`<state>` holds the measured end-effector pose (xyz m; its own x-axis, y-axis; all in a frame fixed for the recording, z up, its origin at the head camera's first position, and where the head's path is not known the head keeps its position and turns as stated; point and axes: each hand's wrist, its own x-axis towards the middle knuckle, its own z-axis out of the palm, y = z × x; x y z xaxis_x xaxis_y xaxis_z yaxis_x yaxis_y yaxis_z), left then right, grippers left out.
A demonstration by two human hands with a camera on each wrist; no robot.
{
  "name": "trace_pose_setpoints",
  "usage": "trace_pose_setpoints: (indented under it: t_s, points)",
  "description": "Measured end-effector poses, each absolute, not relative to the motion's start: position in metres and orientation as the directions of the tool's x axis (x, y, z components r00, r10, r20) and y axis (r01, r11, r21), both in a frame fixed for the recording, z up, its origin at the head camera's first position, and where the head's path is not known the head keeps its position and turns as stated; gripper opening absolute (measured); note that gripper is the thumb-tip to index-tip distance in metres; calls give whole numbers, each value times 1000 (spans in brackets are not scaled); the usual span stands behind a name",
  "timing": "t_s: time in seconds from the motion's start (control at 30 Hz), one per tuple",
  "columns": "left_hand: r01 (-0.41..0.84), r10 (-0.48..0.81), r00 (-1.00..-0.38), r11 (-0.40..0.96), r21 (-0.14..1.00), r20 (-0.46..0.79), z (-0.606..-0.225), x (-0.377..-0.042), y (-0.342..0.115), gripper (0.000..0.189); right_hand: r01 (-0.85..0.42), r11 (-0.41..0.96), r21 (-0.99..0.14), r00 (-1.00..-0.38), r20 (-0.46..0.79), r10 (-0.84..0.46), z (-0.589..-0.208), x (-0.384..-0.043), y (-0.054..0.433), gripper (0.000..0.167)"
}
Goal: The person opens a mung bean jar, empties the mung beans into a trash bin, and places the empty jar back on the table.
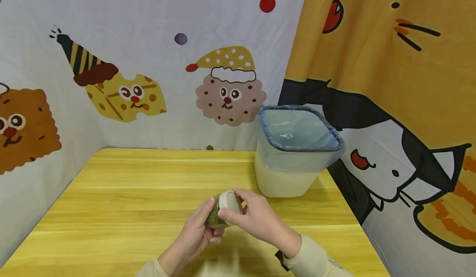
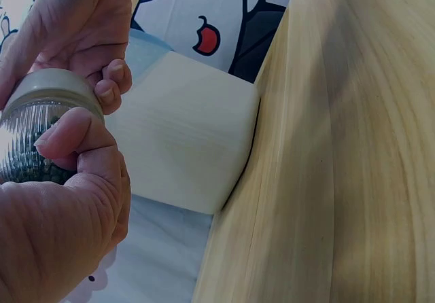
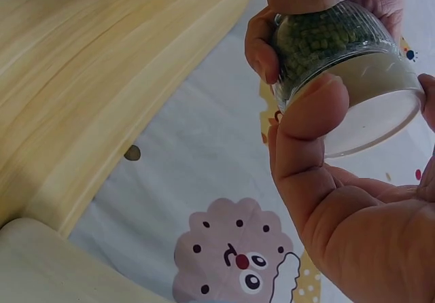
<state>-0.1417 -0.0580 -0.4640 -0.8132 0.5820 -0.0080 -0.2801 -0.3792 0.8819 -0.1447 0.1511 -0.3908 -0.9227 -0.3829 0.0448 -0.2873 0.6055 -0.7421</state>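
Note:
A ribbed clear jar (image 1: 213,218) of small green pieces is held tilted over the table, its off-white lid (image 1: 230,201) angled up and to the right. My left hand (image 1: 196,229) grips the jar's body, thumb along the near side, as the left wrist view also shows. Around the lid curl the thumb and fingers of my right hand (image 1: 260,219). In the right wrist view the lid (image 3: 377,123) sits on the jar (image 3: 326,38), and the green pieces show through the ribbed wall.
A whitish bin (image 1: 286,182) with a bluish plastic liner (image 1: 275,145) stands at the table's back right, beyond my right hand. The wooden table (image 1: 148,194) ends at a patterned cloth (image 1: 178,116) behind it and another curtain (image 1: 372,62) on the right.

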Motion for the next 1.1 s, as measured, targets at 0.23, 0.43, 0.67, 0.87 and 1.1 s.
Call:
trace_pose_setpoints:
  t_s: [0.23, 0.43, 0.67, 0.87, 1.1]
  points:
    - [-282, 597, -802, -390, 877, 8, -465, -142, -58, 47, -342, 628, -699, -908, 74, -411, -391, -144, 153, 72]
    - [-291, 616, -787, -403, 868, 22, -466, -143, -60, 47, -399, 642, -655, -893, 120, -433, -393, -142, 152, 81]
    - [-310, 588, -809, -400, 862, -18, -466, -143, -61, 47, -351, 642, -682, -910, 84, -407, -393, -142, 153, 89]
    - [-304, 584, -811, -394, 867, -19, -466, -143, -63, 47, -324, 639, -698, -915, 60, -398, -392, -143, 153, 93]
    - [-300, 598, -802, -394, 869, -6, -467, -142, -62, 47, -359, 617, -700, -895, 69, -441, -392, -142, 154, 82]
